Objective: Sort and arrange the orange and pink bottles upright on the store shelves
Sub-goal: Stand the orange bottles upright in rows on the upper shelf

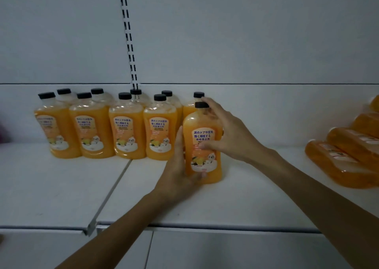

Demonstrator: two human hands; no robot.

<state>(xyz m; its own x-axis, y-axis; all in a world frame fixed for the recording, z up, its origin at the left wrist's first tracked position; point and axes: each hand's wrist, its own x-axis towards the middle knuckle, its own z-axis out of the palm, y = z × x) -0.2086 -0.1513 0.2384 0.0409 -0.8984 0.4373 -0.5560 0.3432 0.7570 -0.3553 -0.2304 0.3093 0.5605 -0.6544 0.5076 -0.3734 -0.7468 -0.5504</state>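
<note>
On the white metal store shelf (235,203), an upright clear plastic bottle of orange liquid with a black cap (202,145) is gripped by both hands, left hand (180,176) cupping its base, right hand (229,133) around its shoulder, beside a standing row of matching orange bottles (127,129).

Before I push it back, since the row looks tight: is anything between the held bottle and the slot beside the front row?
Nothing visible. The held bottle, gripped by the left hand and right hand, has bare shelf around it; a back-row bottle stands behind it.

Orange bottles (202,145), black caps (124,95), white shelf (61,186)
</note>
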